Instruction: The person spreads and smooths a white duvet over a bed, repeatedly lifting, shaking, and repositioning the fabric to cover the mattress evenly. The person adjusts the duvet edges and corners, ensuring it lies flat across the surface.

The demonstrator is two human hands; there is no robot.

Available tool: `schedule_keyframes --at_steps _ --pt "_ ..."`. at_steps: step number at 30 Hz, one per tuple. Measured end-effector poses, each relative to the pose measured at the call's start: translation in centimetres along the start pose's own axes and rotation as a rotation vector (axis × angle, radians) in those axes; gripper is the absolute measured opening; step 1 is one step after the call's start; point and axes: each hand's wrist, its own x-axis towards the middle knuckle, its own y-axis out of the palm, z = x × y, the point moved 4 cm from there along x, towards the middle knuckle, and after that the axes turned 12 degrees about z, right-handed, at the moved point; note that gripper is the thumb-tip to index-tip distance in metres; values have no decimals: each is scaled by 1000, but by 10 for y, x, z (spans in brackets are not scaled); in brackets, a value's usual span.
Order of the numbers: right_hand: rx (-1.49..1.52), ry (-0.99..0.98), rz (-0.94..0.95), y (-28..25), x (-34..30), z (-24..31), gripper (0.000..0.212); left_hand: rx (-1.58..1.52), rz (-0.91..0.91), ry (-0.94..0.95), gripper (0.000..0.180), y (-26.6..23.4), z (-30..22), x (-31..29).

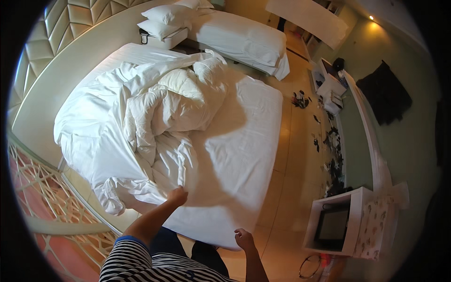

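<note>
My left hand (177, 195) is closed on the edge of a white duvet cover (101, 127) near the front of the bed. The cover lies crumpled over the bed's left half. A cream quilted duvet (181, 101) is bunched up among its folds. My right hand (243, 238) hovers beside the bed's near right corner, apart from the bedding. Its fingers are curled, with nothing visible in them. A smooth white sheet (249, 155) covers the mattress, and my shadow falls across it.
A second bed (235, 35) with stacked white pillows (167, 19) stands at the back. Dark shoes and small items (333, 155) lie along the right wall. A white cabinet (333, 225) stands at the lower right, a lattice screen (51, 207) at the left.
</note>
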Motion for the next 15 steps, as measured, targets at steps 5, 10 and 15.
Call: schedule_keyframes --at_steps 5,10,15 --pt "-79 -360 -177 -59 51 54 14 193 -180 145 12 -8 -53 -3" --pt "-234 -729 -76 -53 135 181 25 316 -294 154 13 -8 -44 -29" --pt "-654 -908 79 -7 214 234 31 223 -428 299 8 -26 -49 -64"
